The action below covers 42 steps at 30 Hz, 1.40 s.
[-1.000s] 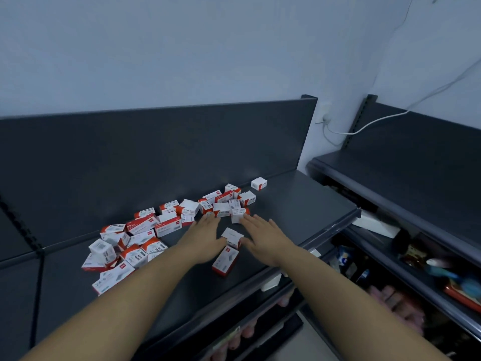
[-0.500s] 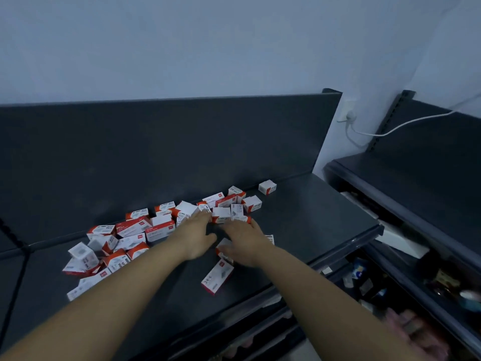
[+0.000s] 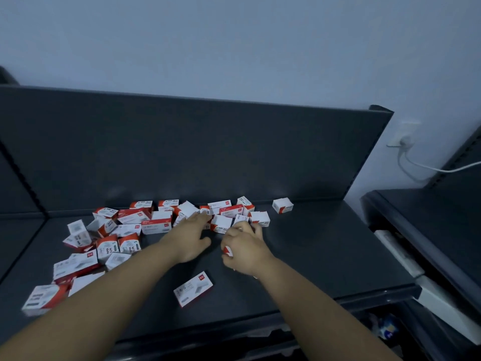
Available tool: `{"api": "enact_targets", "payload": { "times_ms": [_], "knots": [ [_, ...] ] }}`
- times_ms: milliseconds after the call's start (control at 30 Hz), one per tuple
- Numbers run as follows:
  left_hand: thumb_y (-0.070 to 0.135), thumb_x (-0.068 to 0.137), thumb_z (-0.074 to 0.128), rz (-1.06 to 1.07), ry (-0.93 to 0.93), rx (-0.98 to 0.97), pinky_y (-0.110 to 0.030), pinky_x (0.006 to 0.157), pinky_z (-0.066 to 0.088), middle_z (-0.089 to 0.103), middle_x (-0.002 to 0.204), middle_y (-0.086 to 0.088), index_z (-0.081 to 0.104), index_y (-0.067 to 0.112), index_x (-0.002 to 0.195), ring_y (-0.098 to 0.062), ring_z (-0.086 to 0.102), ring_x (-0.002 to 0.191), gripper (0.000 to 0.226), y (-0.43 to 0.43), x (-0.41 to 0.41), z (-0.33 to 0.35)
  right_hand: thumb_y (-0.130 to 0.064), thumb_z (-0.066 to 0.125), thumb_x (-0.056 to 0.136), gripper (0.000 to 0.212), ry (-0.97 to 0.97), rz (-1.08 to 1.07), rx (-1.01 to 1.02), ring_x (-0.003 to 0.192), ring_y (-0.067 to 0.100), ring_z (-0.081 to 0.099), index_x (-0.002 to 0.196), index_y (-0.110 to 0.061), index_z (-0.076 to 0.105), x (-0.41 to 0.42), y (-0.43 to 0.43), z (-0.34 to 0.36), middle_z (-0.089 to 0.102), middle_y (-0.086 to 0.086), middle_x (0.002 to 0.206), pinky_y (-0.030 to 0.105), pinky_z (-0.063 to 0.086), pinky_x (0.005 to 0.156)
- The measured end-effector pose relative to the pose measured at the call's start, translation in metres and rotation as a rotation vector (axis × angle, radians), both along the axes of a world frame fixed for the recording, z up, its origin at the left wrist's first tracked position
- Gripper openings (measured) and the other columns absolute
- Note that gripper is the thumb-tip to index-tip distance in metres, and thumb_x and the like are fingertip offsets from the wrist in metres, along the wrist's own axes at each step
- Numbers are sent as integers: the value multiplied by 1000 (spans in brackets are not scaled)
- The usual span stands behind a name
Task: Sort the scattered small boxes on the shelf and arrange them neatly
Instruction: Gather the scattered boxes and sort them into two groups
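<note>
Sorting begins: right hand [image 3: 244, 247], flat a second ago, now grips a small box [image 3: 226, 250]; left hand [image 3: 191, 237], fingers straight, touches the scattered boxes [image 3: 156, 223].

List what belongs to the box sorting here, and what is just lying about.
Job: scattered boxes; front box; held box in right grip; shelf.
Lying about: plug; cable; side shelf.
</note>
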<state>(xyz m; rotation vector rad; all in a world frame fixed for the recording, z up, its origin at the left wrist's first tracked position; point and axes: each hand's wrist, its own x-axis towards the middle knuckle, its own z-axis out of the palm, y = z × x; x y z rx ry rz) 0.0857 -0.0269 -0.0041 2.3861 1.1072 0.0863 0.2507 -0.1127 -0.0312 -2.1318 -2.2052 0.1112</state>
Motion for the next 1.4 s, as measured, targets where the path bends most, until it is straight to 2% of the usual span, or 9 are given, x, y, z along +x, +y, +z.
{"api": "enact_targets", "payload": {
  "times_ms": [400, 533, 667, 800, 1000, 1067, 1167, 1267, 1400],
  "knots": [
    [30, 96, 53, -31, -38, 4, -33, 123, 14, 10, 164, 6, 18, 24, 156, -14, 8, 151, 69, -3, 13, -19, -36, 54, 93, 21, -12, -129, -4, 122, 16, 33, 102, -26, 70, 67, -1, 3, 60, -12, 110, 41, 17, 107],
    [26, 97, 53, -28, -101, -4, -27, 119, 10, 12, 163, 9, 20, 26, 155, -10, 4, 151, 67, 1, 11, -19, -34, 49, 95, 21, -12, -128, 39, 114, 17, 44, 99, -25, 68, 60, 20, 15, 60, -9, 107, 41, 18, 112],
    [25, 98, 52, -22, -117, 12, -27, 121, 10, 12, 163, 10, 19, 25, 156, -7, 3, 150, 67, 7, 5, -18, -20, 48, 96, 37, 56, -87, 31, 129, 22, 42, 132, -22, 55, 51, 49, 21, 51, -3, 137, 39, 33, 109],
    [26, 98, 53, -9, -108, 20, -29, 122, 12, 13, 164, 7, 20, 26, 155, -9, 6, 151, 67, 14, -4, -18, -10, 51, 95, 63, 3, -135, -98, 142, 26, 29, 152, -26, 32, 46, 69, 15, 32, -3, 157, 46, 25, 114],
    [27, 98, 52, -27, -96, -5, -29, 122, 13, 12, 164, 8, 21, 25, 155, -8, 4, 151, 65, 29, -18, -23, -16, 55, 96, 41, -147, -168, -30, 126, 24, 42, 136, -25, 55, 44, 78, 13, 51, 0, 133, 44, 30, 103],
    [26, 98, 52, -40, -106, 0, -28, 121, 12, 12, 164, 8, 22, 25, 155, -8, 5, 150, 65, 33, -19, -24, -15, 54, 98, 38, -54, -200, 29, 125, 24, 44, 135, -22, 55, 47, 78, 15, 51, 1, 133, 43, 34, 103],
    [26, 98, 53, -58, -122, 18, -27, 120, 13, 13, 164, 7, 22, 24, 155, -8, 7, 150, 65, 39, -18, -23, -16, 53, 101, 30, 297, -162, 118, 115, 23, 52, 130, -16, 60, 45, 72, 28, 55, 3, 123, 34, 45, 98],
    [24, 95, 54, -91, -102, 63, -26, 119, 14, 15, 163, 4, 23, 24, 155, -11, 11, 150, 67, 46, -17, -23, -15, 57, 99, 30, 571, -22, -135, 101, 11, 57, 129, -15, 62, 32, 61, 51, 57, -4, 108, 25, 46, 93],
    [25, 94, 55, -130, -54, 167, -28, 122, 13, 17, 163, 0, 24, 24, 155, -14, 11, 151, 68, 54, -18, -23, -15, 67, 93, 33, 627, 100, -552, 83, 1, 60, 125, -22, 63, 4, 48, 54, 63, -14, 91, 29, 49, 91]
  ]
}}
